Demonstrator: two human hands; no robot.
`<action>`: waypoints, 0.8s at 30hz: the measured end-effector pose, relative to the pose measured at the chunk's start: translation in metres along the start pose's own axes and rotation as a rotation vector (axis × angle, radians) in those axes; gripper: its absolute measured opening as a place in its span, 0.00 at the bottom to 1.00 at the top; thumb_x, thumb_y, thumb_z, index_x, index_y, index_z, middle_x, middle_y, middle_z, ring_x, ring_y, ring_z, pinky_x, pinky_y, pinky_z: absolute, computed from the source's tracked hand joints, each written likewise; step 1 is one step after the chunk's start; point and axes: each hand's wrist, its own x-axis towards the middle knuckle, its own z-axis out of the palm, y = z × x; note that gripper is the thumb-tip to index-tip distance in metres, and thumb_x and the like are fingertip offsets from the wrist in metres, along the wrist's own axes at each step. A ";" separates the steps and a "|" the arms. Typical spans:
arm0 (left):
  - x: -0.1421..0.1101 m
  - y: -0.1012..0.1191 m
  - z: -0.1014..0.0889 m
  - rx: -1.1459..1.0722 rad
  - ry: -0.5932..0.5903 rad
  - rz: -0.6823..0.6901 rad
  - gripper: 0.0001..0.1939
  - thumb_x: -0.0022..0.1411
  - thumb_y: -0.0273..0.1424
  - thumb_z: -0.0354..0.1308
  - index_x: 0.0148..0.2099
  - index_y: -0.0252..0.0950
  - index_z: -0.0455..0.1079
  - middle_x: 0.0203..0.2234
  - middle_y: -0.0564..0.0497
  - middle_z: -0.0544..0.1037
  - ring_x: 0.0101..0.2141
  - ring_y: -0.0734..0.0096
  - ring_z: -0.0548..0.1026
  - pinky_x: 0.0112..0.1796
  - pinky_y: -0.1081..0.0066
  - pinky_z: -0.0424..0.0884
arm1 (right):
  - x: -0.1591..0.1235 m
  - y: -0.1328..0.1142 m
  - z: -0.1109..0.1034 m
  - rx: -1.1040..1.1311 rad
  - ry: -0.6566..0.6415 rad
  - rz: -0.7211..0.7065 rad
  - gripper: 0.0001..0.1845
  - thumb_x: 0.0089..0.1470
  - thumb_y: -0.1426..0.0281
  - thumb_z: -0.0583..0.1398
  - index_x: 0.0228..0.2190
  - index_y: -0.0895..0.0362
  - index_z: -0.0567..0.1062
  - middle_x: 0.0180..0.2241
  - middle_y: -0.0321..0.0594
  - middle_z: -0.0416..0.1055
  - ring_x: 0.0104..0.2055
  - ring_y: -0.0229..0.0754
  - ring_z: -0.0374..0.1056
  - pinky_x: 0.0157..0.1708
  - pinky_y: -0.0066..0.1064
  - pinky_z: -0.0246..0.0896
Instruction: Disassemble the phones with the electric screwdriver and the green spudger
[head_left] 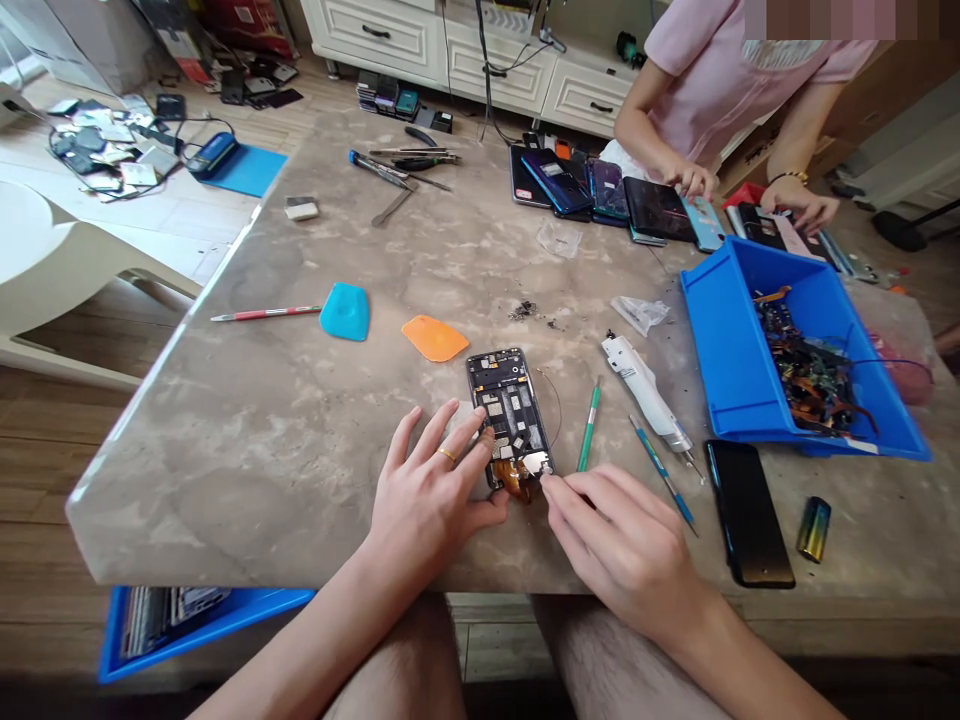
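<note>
On the big gray stone bench [225, 470], an open black phone [510, 410] lies near the front edge. The left hand [427, 490] presses its spread fingers [457, 440] on the phone's side. The right hand [615, 540] has its fingers [570, 495] together at the bottom end, but I cannot tell if they grip. A slip could tear the thin orange ribbon [512, 478].
</note>
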 end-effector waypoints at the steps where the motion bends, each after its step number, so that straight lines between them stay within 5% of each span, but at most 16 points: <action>1: 0.000 0.000 0.000 0.003 0.004 -0.001 0.17 0.67 0.39 0.61 0.54 0.37 0.74 0.59 0.49 0.79 0.62 0.47 0.74 0.65 0.47 0.61 | 0.000 0.000 0.000 -0.002 0.005 0.001 0.08 0.60 0.85 0.64 0.42 0.71 0.81 0.32 0.47 0.77 0.33 0.44 0.68 0.32 0.38 0.69; 10: -0.002 0.000 0.002 0.007 0.003 -0.005 0.18 0.66 0.40 0.62 0.55 0.38 0.74 0.60 0.49 0.79 0.62 0.48 0.74 0.65 0.48 0.60 | -0.004 -0.001 -0.002 0.011 -0.005 -0.008 0.09 0.60 0.86 0.64 0.43 0.70 0.80 0.32 0.47 0.77 0.33 0.44 0.67 0.32 0.38 0.70; 15: -0.001 -0.001 0.004 -0.002 0.019 0.000 0.18 0.67 0.40 0.63 0.55 0.38 0.74 0.59 0.48 0.79 0.62 0.46 0.74 0.65 0.47 0.61 | 0.003 -0.005 -0.024 -0.018 0.103 -0.015 0.13 0.55 0.88 0.68 0.43 0.71 0.80 0.32 0.49 0.77 0.35 0.43 0.68 0.36 0.36 0.69; 20: 0.000 -0.003 0.004 -0.035 0.027 0.004 0.17 0.67 0.40 0.63 0.55 0.37 0.74 0.59 0.47 0.79 0.62 0.45 0.74 0.65 0.46 0.63 | 0.002 0.003 -0.035 -0.043 0.160 0.124 0.14 0.55 0.89 0.68 0.43 0.68 0.82 0.34 0.47 0.78 0.35 0.40 0.71 0.38 0.34 0.70; 24: 0.000 -0.004 0.003 -0.059 0.032 0.001 0.17 0.67 0.39 0.62 0.54 0.38 0.74 0.58 0.47 0.80 0.62 0.45 0.74 0.64 0.45 0.63 | -0.003 0.015 -0.026 -0.031 0.207 0.385 0.08 0.62 0.80 0.66 0.42 0.61 0.85 0.37 0.44 0.82 0.35 0.40 0.77 0.39 0.32 0.73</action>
